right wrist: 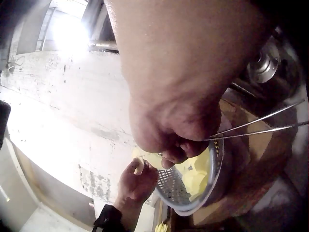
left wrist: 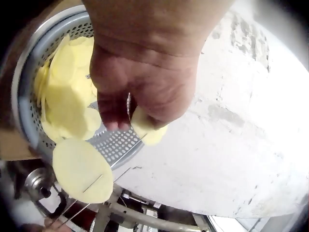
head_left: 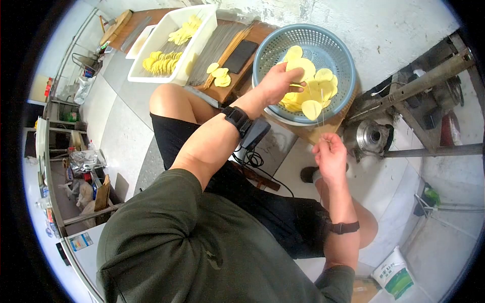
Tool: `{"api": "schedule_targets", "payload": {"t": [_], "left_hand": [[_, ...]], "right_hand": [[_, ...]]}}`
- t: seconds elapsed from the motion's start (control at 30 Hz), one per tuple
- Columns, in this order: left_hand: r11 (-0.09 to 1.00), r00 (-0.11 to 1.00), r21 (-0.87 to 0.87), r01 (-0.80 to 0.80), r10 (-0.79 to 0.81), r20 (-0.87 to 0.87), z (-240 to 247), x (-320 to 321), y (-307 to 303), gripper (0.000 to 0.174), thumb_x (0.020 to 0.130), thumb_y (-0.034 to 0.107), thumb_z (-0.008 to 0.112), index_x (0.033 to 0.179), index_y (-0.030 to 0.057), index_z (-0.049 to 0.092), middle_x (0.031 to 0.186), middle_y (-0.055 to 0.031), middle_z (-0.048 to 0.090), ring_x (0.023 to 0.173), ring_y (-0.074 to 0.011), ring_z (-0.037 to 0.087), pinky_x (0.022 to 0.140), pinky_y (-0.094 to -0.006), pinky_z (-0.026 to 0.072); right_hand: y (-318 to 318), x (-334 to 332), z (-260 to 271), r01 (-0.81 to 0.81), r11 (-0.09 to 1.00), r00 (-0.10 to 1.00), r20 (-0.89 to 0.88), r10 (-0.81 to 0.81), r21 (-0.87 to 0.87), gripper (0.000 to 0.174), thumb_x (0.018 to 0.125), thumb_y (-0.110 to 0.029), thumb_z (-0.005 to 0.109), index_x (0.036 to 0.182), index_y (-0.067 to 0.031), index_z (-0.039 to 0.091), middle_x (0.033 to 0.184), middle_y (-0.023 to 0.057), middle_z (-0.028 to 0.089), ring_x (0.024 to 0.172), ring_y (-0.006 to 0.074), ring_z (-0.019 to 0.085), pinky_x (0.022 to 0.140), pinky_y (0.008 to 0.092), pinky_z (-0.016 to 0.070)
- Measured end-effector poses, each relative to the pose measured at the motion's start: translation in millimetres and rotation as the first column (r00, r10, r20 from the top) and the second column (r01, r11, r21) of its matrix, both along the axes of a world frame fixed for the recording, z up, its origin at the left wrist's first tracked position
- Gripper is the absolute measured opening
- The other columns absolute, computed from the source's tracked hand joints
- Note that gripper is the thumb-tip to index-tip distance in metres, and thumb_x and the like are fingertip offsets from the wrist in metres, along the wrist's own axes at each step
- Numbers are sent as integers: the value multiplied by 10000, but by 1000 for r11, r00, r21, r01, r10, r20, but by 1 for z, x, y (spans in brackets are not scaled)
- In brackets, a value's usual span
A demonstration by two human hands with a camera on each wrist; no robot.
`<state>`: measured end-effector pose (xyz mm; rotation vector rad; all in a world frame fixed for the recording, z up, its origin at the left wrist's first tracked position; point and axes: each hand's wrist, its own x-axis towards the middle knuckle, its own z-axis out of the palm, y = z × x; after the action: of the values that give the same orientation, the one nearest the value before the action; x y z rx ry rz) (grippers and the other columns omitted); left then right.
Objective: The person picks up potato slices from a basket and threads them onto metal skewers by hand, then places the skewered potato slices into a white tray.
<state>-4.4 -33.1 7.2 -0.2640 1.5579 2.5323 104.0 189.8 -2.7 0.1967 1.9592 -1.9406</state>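
The left hand (head_left: pixel 279 85) is over the blue basket (head_left: pixel 260 55), its thumb and fingers pinching a thin yellow slice; in the left wrist view that slice (left wrist: pixel 152 135) shows below the fingertips. Outside the basket's near edge, the right hand (head_left: pixel 331 154) grips thin skewers (head_left: pixel 322 121), which point up toward the basket. Near their upper end a yellow slice (head_left: pixel 311 109) is pierced; the left wrist view shows the skewers passing through this slice (left wrist: pixel 82 170). More yellow slices (head_left: pixel 293 102) lie piled in the basket. In the right wrist view, the right hand's (right wrist: pixel 178 128) fingers are curled round the skewers (right wrist: pixel 260 129).
A white tray (head_left: pixel 136 74) with threaded yellow slices stands left, beside bundled skewers (head_left: pixel 214 48), a black phone-like object (head_left: pixel 240 56) and a few loose slices (head_left: pixel 221 76). Right of the basket are a metal pot-like object (head_left: pixel 371 136) and a metal frame (head_left: pixel 424 83). A wall rises behind.
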Motion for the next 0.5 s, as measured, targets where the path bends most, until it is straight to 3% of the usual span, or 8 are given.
{"api": "schedule_targets", "payload": {"t": [0.1,0.2,0.5], "left_hand": [[999,1000,-41,18,-17,7,2,0,-3,233,895,110,585,1109,21,567,967,-47,628,714,-128,601,666,-262,505],[994,995,-108,29,-39,-95,-3,-2,-8,183,927,143,589,1075,36,575,927,-46,628,740,-119,599,642,-250,491],[999,994,41,10,-5,-109,3,0,-5,151,906,102,606,1035,31,577,890,-48,613,715,-113,572,626,-241,476]], "right_hand": [[-1,1,2,3,1000,1000,2,-3,7,154,927,-92,518,1042,8,545,676,55,598,474,64,452,418,217,355],[-1,1,7,10,1000,1000,7,-11,6,158,926,-90,516,1047,7,543,673,53,595,473,65,450,418,218,354],[-2,2,4,25,1000,1000,-13,-25,-5,144,921,-78,510,1037,3,537,668,50,590,472,61,449,411,212,345]]}}
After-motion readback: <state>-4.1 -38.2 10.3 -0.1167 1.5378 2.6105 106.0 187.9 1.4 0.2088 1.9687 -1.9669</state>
